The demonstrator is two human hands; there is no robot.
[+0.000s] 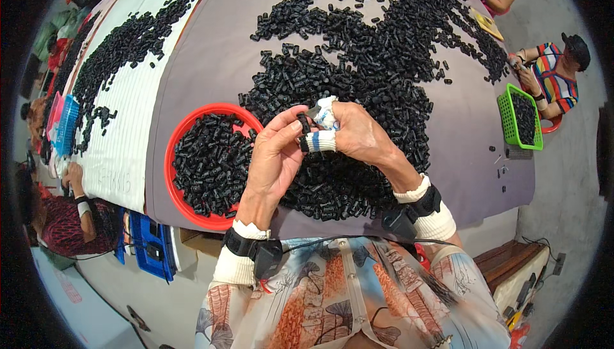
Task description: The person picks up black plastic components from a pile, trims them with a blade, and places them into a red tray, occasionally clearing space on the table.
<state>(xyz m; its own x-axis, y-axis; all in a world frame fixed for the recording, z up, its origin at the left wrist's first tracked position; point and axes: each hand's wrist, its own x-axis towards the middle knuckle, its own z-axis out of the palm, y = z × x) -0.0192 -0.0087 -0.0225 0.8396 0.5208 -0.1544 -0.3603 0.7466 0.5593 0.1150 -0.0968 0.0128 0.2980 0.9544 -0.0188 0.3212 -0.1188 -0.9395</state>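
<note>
Left hand [275, 154] pinches a small black cylindrical plastic part [303, 123] between thumb & fingertips, right above the pile edge. Right hand [358, 133], fingers wrapped in white tape w/ a blue band, is closed on a small pale blade-like tool, tip touching the same part; exact grip on the tool can't be made out.

Progress, as a judgement: round red plastic basket [176, 147] just left of the hands is roughly three-quarters full of black parts, so a fair share looks handled. Far more is left: big heap of loose black plastic parts [377, 61] spreads over the grey cloth-covered table [211, 48], incl. a mound directly under both hands.

Around: white quilted cloth [137, 87] to the left w/ another scatter of parts, blue plastic basket [67, 125] by a co-worker's arm, green plastic basket [508, 116] at right beside a person in a striped shirt. Black wrist bands w/ cable on both forearms. Nothing blocks the hands; the loose heap crowds close to the basket rim.
</note>
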